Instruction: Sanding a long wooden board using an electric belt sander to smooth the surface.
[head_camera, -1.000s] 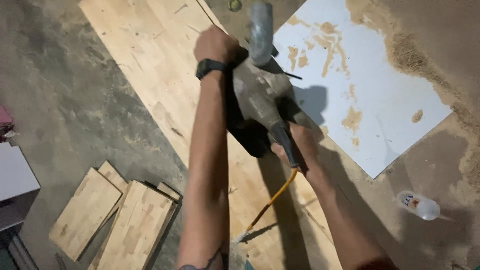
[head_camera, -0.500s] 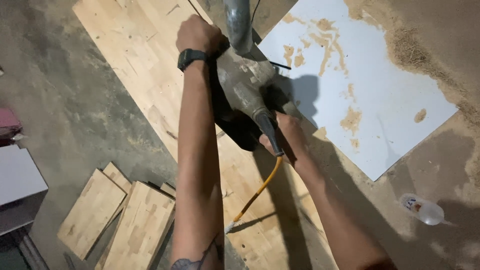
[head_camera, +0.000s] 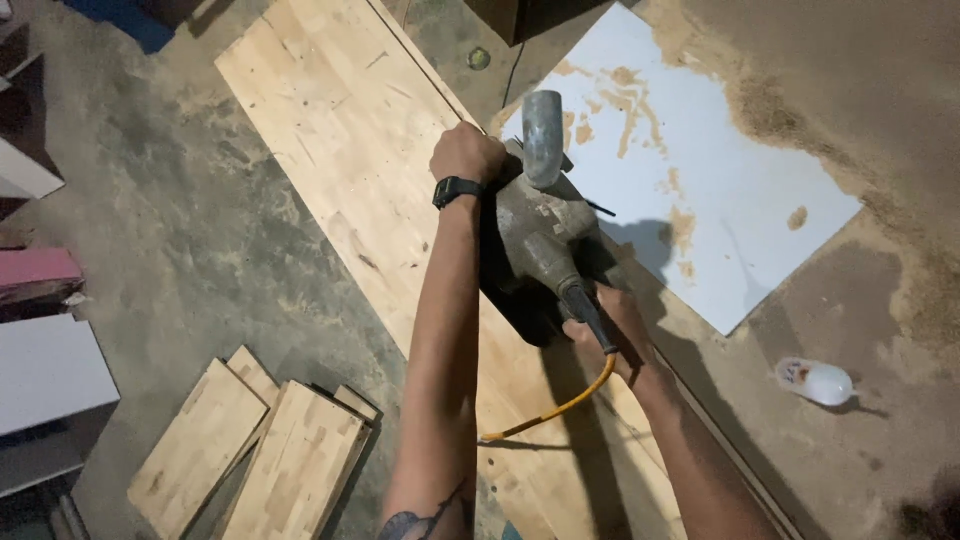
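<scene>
Wooden plank (head_camera: 340, 130) lies on the floor; I see 2 hands grasping the grey sander (head_camera: 535, 245): left hand (head_camera: 466, 155) clenched on its front, right hand (head_camera: 608, 325) clenched on its rear handle.

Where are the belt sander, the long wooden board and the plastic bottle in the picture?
belt sander (head_camera: 530, 240), head view, on its grey motor housing.
long wooden board (head_camera: 330, 110), head view, on its bare far part.
plastic bottle (head_camera: 818, 382), head view, on its clear body lying on the floor.

Matt pale wood plank (head_camera: 330, 120), dusty metal sander (head_camera: 530, 240)
</scene>
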